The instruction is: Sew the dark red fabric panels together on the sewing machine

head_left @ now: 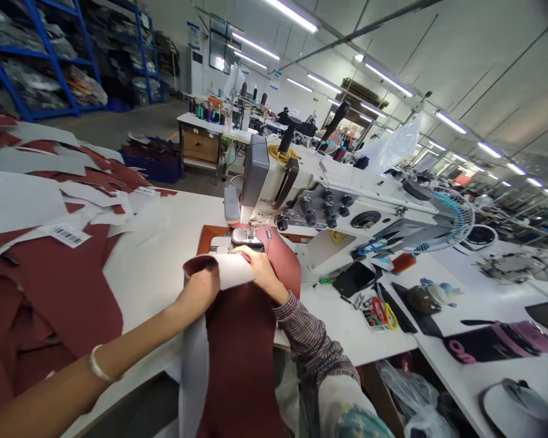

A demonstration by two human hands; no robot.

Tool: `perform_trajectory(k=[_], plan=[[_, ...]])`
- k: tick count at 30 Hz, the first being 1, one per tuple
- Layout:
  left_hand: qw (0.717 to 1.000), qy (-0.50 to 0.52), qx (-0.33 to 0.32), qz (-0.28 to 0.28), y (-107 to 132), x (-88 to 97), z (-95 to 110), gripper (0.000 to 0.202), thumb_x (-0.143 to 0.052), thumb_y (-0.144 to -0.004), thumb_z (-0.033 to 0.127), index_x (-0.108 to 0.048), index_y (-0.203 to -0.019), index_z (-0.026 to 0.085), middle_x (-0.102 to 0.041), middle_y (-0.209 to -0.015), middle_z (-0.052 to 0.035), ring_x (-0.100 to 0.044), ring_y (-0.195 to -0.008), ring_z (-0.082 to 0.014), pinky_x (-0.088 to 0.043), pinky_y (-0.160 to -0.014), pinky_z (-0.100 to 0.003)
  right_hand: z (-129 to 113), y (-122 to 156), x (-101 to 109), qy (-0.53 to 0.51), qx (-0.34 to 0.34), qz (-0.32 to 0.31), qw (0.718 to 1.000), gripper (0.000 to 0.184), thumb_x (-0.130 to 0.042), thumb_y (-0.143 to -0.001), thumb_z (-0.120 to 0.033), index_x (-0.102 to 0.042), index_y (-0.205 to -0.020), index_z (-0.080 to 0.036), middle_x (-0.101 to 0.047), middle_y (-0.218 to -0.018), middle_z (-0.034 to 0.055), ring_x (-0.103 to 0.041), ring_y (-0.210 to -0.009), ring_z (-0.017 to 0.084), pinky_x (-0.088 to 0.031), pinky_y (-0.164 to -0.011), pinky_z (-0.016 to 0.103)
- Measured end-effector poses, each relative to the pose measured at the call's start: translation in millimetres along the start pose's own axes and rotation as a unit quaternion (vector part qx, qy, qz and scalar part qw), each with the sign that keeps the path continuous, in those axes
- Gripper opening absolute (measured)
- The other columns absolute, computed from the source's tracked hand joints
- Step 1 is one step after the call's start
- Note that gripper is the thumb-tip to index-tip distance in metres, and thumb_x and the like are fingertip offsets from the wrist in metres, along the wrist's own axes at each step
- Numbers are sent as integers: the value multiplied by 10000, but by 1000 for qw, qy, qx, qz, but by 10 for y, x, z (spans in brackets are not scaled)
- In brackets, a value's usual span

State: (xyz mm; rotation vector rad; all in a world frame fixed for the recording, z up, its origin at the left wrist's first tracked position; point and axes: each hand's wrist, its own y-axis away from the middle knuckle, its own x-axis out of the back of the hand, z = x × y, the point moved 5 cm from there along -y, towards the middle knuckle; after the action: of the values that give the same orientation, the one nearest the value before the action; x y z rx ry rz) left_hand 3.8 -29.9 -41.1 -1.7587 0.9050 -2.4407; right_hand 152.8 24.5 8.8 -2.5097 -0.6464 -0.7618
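A maroon fabric panel with a pale backing [242, 353] hangs over the table's front edge and runs up to the sewing machine [296, 188]. My left hand [203, 286] grips its folded-over left edge, fingers curled inside the roll. Close in front of the presser foot [251, 234], my right hand [260, 267] pinches the panel's upper edge; its fingertips are partly hidden. Another part of the maroon material [283, 258] lies right of the needle area, under the machine arm.
Maroon and grey cut pieces [68, 286] with barcode labels are heaped at left. To the right lie scissors [383, 313], a black phone-like object [354, 280], a pink-and-black bottle [497, 342] and a small fan [452, 219]. Blue shelves [50, 55] stand behind.
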Motion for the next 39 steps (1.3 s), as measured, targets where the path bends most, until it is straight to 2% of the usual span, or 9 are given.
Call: perform_trajectory(k=[2,5,10,12,16,18,21,25,39], plan=[[998,-9,-40,38,-28,-112,65,479,-302,-973,56,-582,-1360,90,-705,-1178,-181,-711,-1022,-279,-593,-894,-410,-2,18,47,85,-34,19,996,194,-517,-958,-267,-671,-1032,-176,-709,-910,46,-649,-808,176,-480,-757,257],[979,-40,-161,118,-11,-177,115,532,-328,-986,56,-434,-1507,85,-608,-1407,-208,-596,-1303,-301,-482,-1121,-444,19,14,134,139,-72,35,987,313,-473,-1014,-394,-568,-807,-179,-566,-703,-2,-497,-649,137,-384,-666,243],[936,-5,-283,207,-120,-77,-126,587,-440,-1002,63,-351,-1568,193,-630,-1411,-138,-529,-1392,-258,-435,-1190,-451,44,-216,124,-39,-73,-87,993,406,-423,-1029,-406,-514,-712,-169,-559,-753,0,-489,-738,128,-411,-711,229],[930,36,-301,206,-237,-40,-199,558,-419,-1021,79,-366,-1559,217,-639,-1401,-132,-506,-1412,-262,-414,-1202,-518,41,-333,164,-17,-99,-102,990,396,-454,-1021,-380,-526,-697,-164,-564,-739,6,-489,-725,131,-408,-709,240],[932,72,-303,185,-436,-60,-230,507,-412,-1026,88,-422,-1523,191,-631,-1409,-150,-426,-1468,-285,-315,-1224,-641,-19,-381,330,212,-139,-43,966,352,-506,-1003,-326,-537,-692,-164,-606,-743,38,-524,-714,151,-377,-734,279],[940,72,-286,173,-487,-97,-238,489,-423,-1019,81,-474,-1490,206,-628,-1419,-134,-419,-1472,-276,-292,-1234,-641,-46,-295,402,250,-149,3,957,259,-523,-993,-356,-596,-829,-170,-670,-843,64,-584,-770,176,-383,-755,292],[946,77,-266,166,-511,-126,-244,464,-429,-1015,87,-542,-1440,236,-642,-1408,-104,-456,-1448,-253,-290,-1248,-605,-21,-166,507,224,-168,78,957,187,-575,-959,-377,-608,-971,-193,-710,-948,53,-634,-851,187,-399,-787,281],[950,83,-247,171,-528,-109,-209,416,-429,-1022,120,-595,-1388,229,-676,-1359,-96,-509,-1399,-243,-292,-1253,-574,100,-218,595,186,-180,117,959,161,-634,-881,-341,-601,-806,-202,-684,-842,-9,-602,-794,152,-382,-740,249],[968,67,-183,156,-597,-54,-98,396,-328,-1056,215,-654,-1280,227,-691,-1318,-90,-596,-1280,-258,-381,-1186,-550,212,-442,659,118,-197,80,970,233,-667,-829,-257,-529,-665,-167,-520,-652,-55,-455,-665,103,-332,-679,232]])
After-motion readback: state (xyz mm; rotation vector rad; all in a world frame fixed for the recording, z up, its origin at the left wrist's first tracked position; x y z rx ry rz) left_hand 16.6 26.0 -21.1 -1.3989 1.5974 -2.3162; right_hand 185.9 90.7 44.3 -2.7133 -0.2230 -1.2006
